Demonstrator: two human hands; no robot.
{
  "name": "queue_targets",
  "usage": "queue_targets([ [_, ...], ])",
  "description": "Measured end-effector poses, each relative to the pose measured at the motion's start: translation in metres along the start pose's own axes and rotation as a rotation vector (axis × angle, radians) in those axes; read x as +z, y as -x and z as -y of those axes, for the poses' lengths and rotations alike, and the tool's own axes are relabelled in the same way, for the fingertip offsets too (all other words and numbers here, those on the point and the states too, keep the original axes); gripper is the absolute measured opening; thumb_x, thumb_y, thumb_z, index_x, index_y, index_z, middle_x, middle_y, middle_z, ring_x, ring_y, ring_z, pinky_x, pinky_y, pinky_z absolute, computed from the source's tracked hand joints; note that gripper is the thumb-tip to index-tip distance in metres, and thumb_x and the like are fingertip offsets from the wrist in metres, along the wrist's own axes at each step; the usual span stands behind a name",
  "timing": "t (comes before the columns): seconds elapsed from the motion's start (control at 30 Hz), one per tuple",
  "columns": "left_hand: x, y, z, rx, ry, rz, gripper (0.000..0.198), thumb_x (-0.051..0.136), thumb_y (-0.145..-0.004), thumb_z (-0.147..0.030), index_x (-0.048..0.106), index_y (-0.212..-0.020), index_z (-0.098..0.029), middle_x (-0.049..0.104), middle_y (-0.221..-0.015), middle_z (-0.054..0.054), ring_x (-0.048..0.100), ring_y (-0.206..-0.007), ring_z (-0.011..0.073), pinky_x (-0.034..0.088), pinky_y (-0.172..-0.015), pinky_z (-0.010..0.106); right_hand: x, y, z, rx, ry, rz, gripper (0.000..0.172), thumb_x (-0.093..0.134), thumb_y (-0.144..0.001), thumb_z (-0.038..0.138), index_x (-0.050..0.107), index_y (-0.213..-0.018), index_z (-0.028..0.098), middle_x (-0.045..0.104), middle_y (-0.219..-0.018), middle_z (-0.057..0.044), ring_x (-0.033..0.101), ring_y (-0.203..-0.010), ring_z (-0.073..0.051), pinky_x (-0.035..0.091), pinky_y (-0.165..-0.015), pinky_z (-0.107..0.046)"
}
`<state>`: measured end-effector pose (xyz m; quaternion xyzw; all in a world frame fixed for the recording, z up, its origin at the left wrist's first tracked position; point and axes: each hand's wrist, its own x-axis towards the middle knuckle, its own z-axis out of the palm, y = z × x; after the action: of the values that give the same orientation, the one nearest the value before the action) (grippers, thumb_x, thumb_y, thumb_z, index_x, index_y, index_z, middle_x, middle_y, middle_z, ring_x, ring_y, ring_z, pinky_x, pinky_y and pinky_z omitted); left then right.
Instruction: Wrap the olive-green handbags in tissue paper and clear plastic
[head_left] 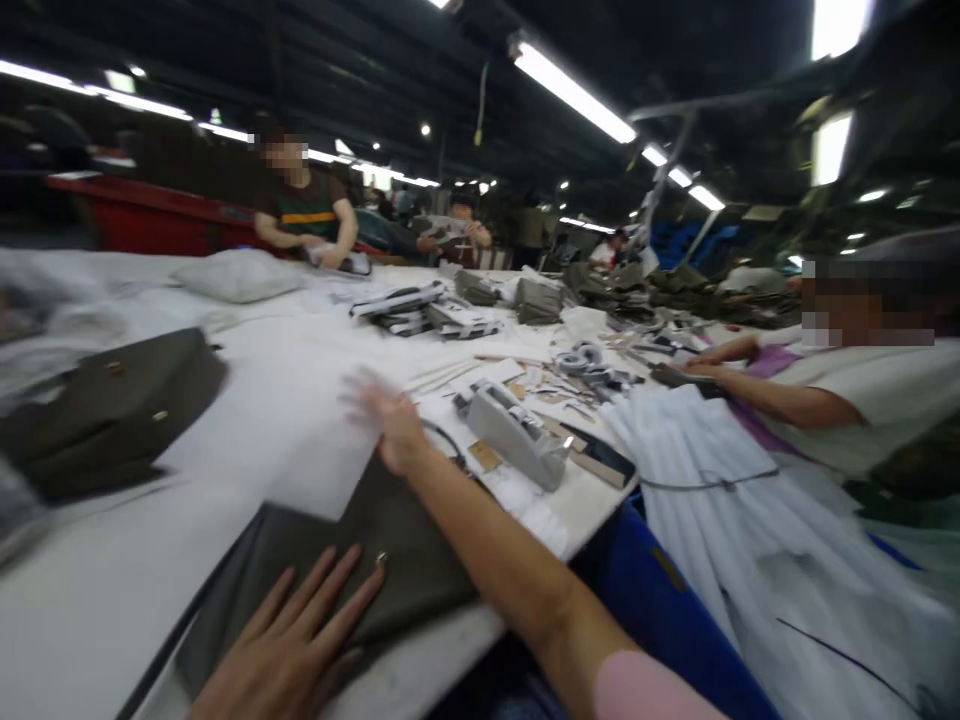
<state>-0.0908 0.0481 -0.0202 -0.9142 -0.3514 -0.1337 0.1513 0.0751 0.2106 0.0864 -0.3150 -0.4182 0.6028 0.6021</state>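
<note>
A dark olive bag (405, 560) with a small gold-coloured fitting lies in front of me at the table's near edge. My left hand (285, 640) rests flat on it, fingers spread. Beyond the bag's far edge reaches my right hand (390, 420), blurred by motion, with its fingers stretched out and nothing visible in them. White sheet material (300, 450) lies beside and behind the bag. Right of my right hand stands a grey tape dispenser (514, 435). Another olive bag (112, 410) with gold-coloured fittings lies at the left.
Cardboard scraps (555, 390) and tape rolls (581, 360) litter the table beyond the dispenser. Stacked olive pieces (536, 300) lie farther back. At the right, bundled white foam sheets (697, 450) stand by a blue bin (660, 600). Co-workers are across and to the right.
</note>
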Motion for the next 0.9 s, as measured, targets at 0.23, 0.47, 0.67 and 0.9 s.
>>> queue_targets([
  [0.23,-0.031,-0.008,-0.016,-0.11,0.092,0.086,0.057,0.045,-0.097,-0.047,0.028,-0.15,-0.033,0.039,-0.154,0.009,0.04,-0.139,0.0293,0.038,-0.11,0.051,-0.013,0.069,0.138,-0.716,1.13,0.197,0.031,0.055,-0.088,0.027,0.067,-0.115,0.018,0.065,-0.123,-0.009,0.062,-0.108,-0.025,0.051,-0.09,-0.037],
  [0.47,-0.024,0.002,-0.019,-0.113,0.135,-0.012,0.051,0.045,-0.099,-0.03,0.033,-0.149,-0.027,0.051,-0.145,0.01,0.05,-0.131,0.0252,0.035,-0.114,0.047,-0.016,0.152,0.081,-0.377,1.816,0.758,0.055,0.052,-0.088,0.019,0.046,-0.143,0.019,0.054,-0.14,-0.013,0.058,-0.11,-0.03,0.053,-0.092,-0.044],
  [0.67,-0.016,0.012,-0.022,-0.133,-0.089,-0.142,0.054,0.04,-0.099,-0.031,0.028,-0.151,-0.02,0.053,-0.143,0.01,0.05,-0.131,0.0238,0.023,-0.12,0.04,-0.046,0.158,0.036,-0.166,1.739,0.858,0.069,0.062,-0.088,0.05,0.044,-0.144,0.013,0.047,-0.145,-0.019,0.052,-0.121,-0.035,0.048,-0.1,-0.05],
  [0.9,-0.025,0.003,-0.023,-0.107,-0.086,-0.172,0.052,0.037,-0.101,-0.034,0.032,-0.149,-0.017,0.055,-0.141,0.012,0.047,-0.133,0.0268,0.02,-0.12,0.047,-0.059,0.129,0.056,0.007,1.384,1.047,0.049,0.049,-0.098,0.041,0.048,-0.143,0.021,0.047,-0.149,-0.007,0.042,-0.138,-0.021,0.035,-0.115,-0.036],
])
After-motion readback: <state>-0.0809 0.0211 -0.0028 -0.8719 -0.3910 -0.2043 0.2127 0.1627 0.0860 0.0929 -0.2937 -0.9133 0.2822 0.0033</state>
